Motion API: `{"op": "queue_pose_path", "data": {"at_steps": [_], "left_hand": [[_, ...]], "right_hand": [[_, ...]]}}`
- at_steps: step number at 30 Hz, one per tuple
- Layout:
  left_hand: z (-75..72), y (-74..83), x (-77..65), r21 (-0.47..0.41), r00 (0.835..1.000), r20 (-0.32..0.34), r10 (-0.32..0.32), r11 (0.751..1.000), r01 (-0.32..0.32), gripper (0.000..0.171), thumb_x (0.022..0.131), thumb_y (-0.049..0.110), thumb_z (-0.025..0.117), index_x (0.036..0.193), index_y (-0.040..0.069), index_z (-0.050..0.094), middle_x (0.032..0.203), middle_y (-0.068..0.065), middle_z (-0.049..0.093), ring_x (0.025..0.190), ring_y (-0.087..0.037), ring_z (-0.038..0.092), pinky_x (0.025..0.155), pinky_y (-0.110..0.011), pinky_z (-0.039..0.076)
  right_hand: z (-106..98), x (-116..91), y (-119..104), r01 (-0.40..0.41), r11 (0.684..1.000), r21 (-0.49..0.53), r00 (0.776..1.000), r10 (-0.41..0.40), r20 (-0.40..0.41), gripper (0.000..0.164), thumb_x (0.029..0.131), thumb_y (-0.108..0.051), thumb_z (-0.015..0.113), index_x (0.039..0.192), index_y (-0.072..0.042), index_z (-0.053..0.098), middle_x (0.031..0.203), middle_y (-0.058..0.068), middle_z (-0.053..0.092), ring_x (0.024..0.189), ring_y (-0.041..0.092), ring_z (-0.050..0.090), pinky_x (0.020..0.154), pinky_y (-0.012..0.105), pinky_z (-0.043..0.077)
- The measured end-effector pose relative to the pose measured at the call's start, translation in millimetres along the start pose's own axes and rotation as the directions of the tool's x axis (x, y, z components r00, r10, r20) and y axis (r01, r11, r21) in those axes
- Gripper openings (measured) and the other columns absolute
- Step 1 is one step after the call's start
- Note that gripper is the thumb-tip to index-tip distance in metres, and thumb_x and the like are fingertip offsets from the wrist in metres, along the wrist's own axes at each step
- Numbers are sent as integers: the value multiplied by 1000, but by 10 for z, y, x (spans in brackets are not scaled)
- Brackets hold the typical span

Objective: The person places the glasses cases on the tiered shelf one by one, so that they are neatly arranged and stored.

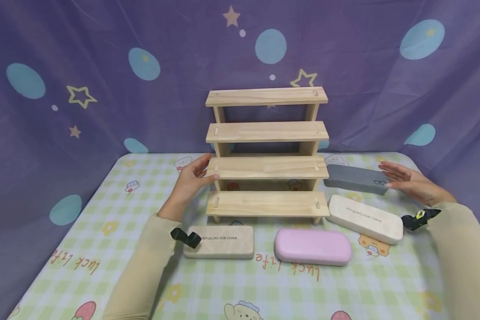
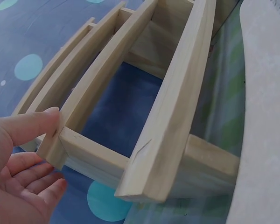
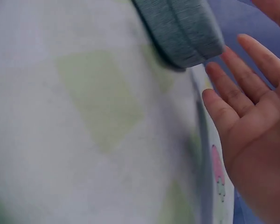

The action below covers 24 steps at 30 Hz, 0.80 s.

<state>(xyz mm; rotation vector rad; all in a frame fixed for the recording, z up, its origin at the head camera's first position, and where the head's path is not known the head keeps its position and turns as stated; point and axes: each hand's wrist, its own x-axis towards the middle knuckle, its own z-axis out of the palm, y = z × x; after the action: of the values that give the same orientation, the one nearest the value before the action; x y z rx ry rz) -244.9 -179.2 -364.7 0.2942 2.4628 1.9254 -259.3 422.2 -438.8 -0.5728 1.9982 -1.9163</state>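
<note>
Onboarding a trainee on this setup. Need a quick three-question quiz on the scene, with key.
1. Multiple choice: at which level of the rack is the left hand, counting from the top?
a) first
b) second
c) third
2. True or false: the pink case lies on the cloth, in front of the rack.
3. Open: which case is nearest the right hand's fingertips?

Key
1. c
2. True
3. The grey case
</note>
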Motion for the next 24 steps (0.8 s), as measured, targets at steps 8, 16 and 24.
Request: {"op": "queue_pose_path", "data": {"at_steps": [8,16,24], "left_hand": [[19,-8,7,-45,1000,-16,13,999,-14,68,83,-3,68,142,-4,35,147,-19,35,137,-24,34,113,-36,29],[21,-47,18,-96,1000,-21,8,995,-10,67,82,-7,66,141,-7,35,145,-21,37,134,-26,38,109,-30,34],[8,-83,45,-112,1000,-19,-6,994,4,67,82,-6,67,141,-6,35,145,-21,38,133,-26,39,106,-26,36]], "right_hand": [[46,24,17,-130,976,-174,990,119,-74,73,90,6,53,151,-4,13,150,-11,26,132,-12,21,106,7,22],[119,68,26,-146,950,-275,988,125,-91,74,88,4,59,150,-1,18,123,-22,49,106,-9,50,83,8,43],[163,102,22,-203,883,-423,978,158,-139,80,87,-5,66,150,-4,18,115,-17,51,100,-5,51,79,11,44]]}}
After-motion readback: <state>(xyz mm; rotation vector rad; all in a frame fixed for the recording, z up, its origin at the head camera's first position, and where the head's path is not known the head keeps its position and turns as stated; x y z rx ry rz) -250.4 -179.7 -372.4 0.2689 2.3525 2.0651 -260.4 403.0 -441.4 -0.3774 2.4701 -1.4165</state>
